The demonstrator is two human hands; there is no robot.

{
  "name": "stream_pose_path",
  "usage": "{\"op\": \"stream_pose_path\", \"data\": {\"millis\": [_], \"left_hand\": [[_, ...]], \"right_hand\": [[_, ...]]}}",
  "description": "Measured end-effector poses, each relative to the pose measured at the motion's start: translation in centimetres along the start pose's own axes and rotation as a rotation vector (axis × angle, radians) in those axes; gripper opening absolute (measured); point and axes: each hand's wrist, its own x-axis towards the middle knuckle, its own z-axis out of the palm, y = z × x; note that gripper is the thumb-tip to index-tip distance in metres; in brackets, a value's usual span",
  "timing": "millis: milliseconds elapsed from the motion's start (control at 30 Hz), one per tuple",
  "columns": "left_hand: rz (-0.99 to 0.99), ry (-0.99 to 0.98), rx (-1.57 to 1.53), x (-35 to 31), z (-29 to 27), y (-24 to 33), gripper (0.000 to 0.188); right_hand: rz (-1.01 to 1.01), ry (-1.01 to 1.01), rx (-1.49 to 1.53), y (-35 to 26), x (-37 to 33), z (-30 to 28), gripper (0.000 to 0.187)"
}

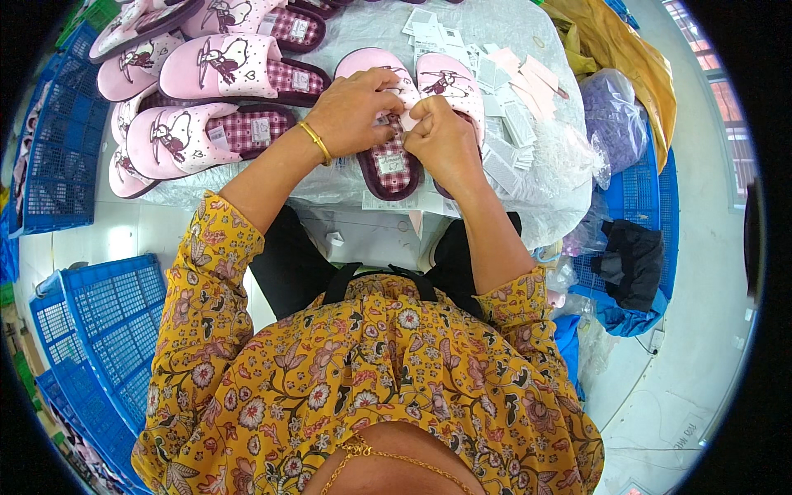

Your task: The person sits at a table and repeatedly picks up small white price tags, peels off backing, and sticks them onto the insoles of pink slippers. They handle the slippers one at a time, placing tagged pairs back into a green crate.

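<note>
A pair of pink slippers with dark maroon soles and plaid insoles lies in front of me, toes pointing away. My left hand [359, 111] is over the left slipper [389, 172], its fingers bent and pressed together near the upper's opening. Close beside it, my right hand [443, 144] is closed in a pinch, partly covering the right slipper [450, 80]. The fingertips of both hands nearly meet between the two uppers. Something small and pale shows there, but the fingers hide what it is.
More pink slippers [219, 70] are stacked at the left of the plastic-covered table [326, 177]. White printed tags [499, 161] and pink paper pieces [536, 87] lie scattered at the right. Blue crates [115, 309] stand at the left; a bagged purple bundle [615, 120] rests by the right edge.
</note>
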Motion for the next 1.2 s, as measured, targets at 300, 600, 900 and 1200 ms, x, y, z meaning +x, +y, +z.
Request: {"op": "stream_pose_path", "data": {"millis": [300, 600, 900, 1200], "left_hand": [[0.081, 0.037, 0.074, 0.2, 0.3, -0.2, 0.026], [0.072, -0.019, 0.277, 1.6, 0.4, 0.8, 0.02], [0.113, -0.259, 0.264, 4.1, -0.9, -0.1, 0.017], [0.195, -0.176, 0.223, 3.3, -0.2, -0.4, 0.019]], "right_hand": [[-0.176, 0.16, -0.314, 0.0, -0.1, 1.5, 0.023], [-0.209, 0.274, -0.331, 1.2, 0.0, 2.4, 0.021], [-0.221, 0.281, -0.225, 1.8, -0.1, 2.4, 0.027], [-0.212, 0.286, -0.216, 2.3, -0.5, 2.4, 0.037]]}}
